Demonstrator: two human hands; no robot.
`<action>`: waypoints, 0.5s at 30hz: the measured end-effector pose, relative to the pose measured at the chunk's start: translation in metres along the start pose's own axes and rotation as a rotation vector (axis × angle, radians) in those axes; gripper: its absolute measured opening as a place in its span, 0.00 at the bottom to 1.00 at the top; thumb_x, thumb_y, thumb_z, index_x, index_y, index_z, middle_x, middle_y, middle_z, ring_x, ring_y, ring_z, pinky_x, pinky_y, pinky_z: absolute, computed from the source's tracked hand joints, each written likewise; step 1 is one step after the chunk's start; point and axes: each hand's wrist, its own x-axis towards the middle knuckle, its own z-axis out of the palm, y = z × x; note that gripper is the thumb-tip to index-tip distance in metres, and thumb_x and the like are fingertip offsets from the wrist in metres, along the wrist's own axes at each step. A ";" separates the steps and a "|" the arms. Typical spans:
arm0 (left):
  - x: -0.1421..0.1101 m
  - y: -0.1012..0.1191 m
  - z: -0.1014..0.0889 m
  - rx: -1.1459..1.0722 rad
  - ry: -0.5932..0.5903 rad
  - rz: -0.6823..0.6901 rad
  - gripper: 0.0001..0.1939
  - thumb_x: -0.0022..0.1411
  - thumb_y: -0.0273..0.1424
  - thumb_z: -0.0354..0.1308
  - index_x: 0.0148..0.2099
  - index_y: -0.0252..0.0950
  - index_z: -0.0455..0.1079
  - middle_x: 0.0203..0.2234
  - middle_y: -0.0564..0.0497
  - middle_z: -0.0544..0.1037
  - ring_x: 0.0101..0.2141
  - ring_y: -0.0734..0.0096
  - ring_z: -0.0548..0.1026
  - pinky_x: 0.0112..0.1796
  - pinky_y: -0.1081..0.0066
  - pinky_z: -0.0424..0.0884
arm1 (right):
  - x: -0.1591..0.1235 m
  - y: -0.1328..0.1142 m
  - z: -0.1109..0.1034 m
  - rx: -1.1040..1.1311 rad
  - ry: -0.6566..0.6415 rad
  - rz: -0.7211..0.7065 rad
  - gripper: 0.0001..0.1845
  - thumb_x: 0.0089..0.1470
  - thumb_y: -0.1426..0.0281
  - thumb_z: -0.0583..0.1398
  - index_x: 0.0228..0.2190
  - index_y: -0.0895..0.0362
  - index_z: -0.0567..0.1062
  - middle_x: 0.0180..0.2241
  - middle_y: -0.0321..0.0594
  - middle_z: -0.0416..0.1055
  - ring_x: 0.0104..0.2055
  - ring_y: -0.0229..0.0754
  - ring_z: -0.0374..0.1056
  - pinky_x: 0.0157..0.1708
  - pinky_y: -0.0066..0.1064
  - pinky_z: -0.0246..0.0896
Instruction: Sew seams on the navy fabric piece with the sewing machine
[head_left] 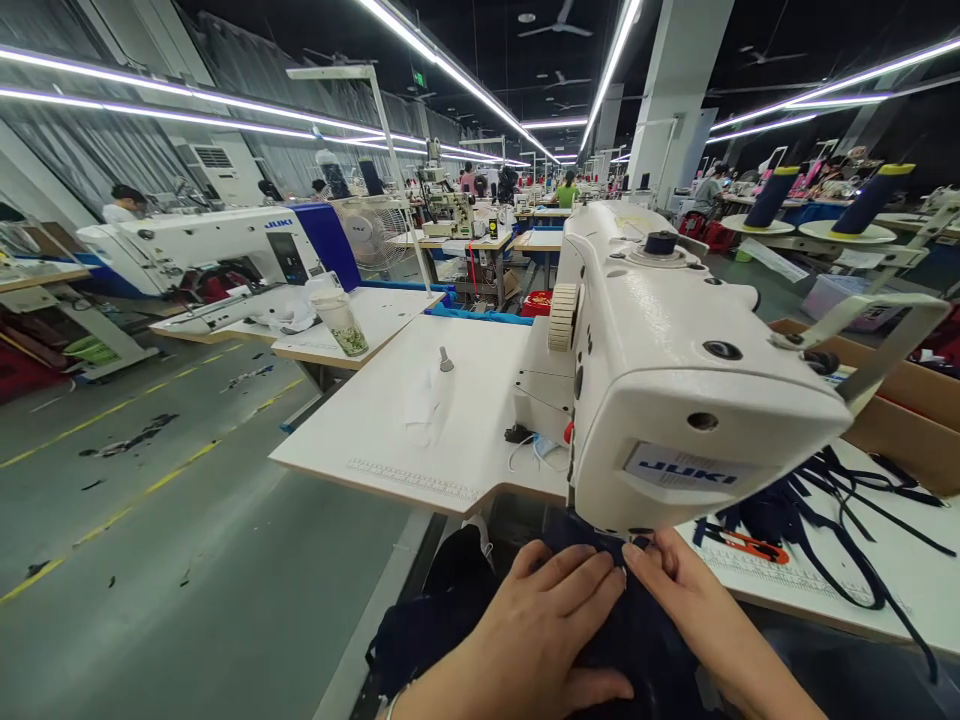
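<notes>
Dark navy fabric lies beneath the head of a white JUKI sewing machine and hangs down toward me. My left hand rests palm down on this fabric, fingers stretched forward and thumb apart. Close by on the right, my right hand pinches the fabric with thumb and forefinger, just below the machine head. The needle and the stitching spot are hidden behind the machine head and my fingers. More dark cloth bunches below and left of my left hand.
Navy straps and orange-handled snips lie on the table at right, near a cardboard box. On the left table are a small grey metal piece and white scraps. A plastic cup stands beyond.
</notes>
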 end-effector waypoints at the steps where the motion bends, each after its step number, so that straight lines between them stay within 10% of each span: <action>1: 0.001 0.001 0.002 0.016 0.003 0.000 0.31 0.66 0.51 0.41 0.62 0.37 0.55 0.55 0.50 0.68 0.54 0.67 0.63 0.51 0.67 0.59 | 0.000 -0.001 0.000 0.089 -0.003 0.031 0.17 0.52 0.53 0.57 0.32 0.54 0.67 0.24 0.32 0.65 0.31 0.40 0.64 0.31 0.27 0.61; 15: 0.009 0.016 0.031 0.239 0.339 -0.207 0.24 0.64 0.48 0.47 0.53 0.37 0.67 0.47 0.51 0.72 0.49 0.63 0.65 0.49 0.65 0.54 | 0.026 0.005 -0.006 -0.342 0.092 -0.082 0.18 0.50 0.52 0.52 0.27 0.55 0.67 0.27 0.40 0.68 0.36 0.48 0.64 0.40 0.38 0.57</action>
